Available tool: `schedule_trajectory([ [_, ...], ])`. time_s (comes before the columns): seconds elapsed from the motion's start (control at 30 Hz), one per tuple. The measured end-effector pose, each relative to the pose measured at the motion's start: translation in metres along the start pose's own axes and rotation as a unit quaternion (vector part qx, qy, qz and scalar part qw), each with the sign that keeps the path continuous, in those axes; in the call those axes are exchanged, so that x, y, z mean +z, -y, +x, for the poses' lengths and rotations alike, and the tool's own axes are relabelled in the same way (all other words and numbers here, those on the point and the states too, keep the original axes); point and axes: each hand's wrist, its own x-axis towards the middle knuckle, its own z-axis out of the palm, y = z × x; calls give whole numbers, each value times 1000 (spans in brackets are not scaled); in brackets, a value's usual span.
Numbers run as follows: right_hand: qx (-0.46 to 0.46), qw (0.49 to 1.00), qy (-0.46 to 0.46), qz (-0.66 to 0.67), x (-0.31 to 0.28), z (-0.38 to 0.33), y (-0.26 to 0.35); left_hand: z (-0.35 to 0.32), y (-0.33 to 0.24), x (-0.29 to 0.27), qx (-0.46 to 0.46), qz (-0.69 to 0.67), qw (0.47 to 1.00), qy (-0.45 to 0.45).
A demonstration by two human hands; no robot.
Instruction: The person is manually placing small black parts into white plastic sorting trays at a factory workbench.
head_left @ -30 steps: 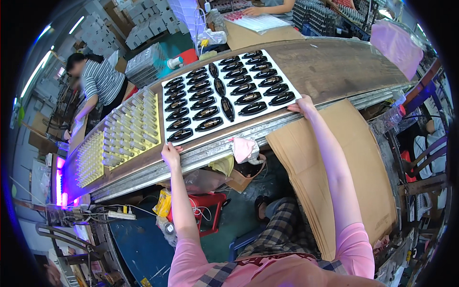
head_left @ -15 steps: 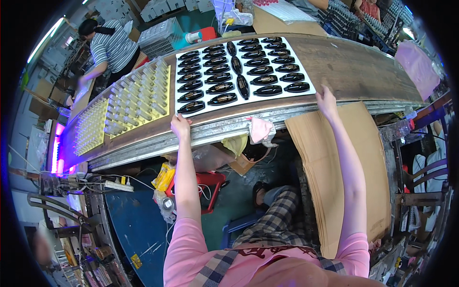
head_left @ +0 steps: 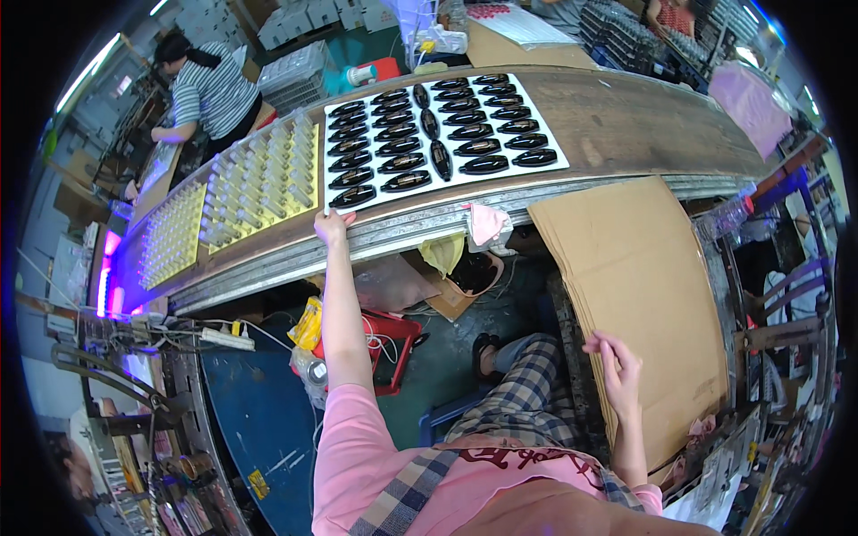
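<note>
A white tray [head_left: 368, 204] lies on the long wooden table, bearing rows of glossy black tapered shells [head_left: 483, 164]. Some of the shells stand end to end in a column between the rows. At the tray's near left corner is my left hand [head_left: 332, 227], its fingers closed on the edge. My right hand [head_left: 618, 366] hangs above a stack of brown cardboard sheets [head_left: 643, 259], away from the tray. Its fingers are loosely bent and apart, with nothing in them.
Left of the tray stand two yellow boards [head_left: 211, 234] holding upright clear tubes. A pink cloth [head_left: 487, 225] hangs at the table's metal edge [head_left: 402, 228]. Below are a red stool [head_left: 393, 353] and cables. Beyond the table, a person in a striped top [head_left: 210, 94] works.
My right hand has left the tray's near right corner and come back toward me, over the cardboard. My left hand stays at the tray's left corner. The whole view has shifted slightly.
</note>
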Motion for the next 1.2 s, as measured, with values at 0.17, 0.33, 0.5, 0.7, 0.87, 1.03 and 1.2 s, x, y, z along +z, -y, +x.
schedule_trajectory([
  [0.17, 56, 996, -65, 29, -9, -47, -13, 31, 19, -14, -11, -16, 1000, -6],
  [0.33, 52, 993, -104, -20, -21, -72, -8, 23, -3, -10, -88, -40, 995, -25],
  [0.5, 89, 986, -142, -27, -23, -101, -12, 37, -1, -6, -96, -57, 993, -33],
  [0.7, 87, 979, -170, -71, -27, -125, -12, 73, 13, -16, -155, -64, 985, -42],
  [0.87, 91, 967, -226, -79, -34, -145, -12, 76, 16, -16, -13, -9, 999, -39],
  [1.03, 109, 955, -265, -71, -48, -169, 7, -24, 40, 8, 323, 98, 941, 17],
  [1.2, 92, 951, -293, -22, -59, -199, 16, -350, -31, 98, 149, -28, 867, 474],
])
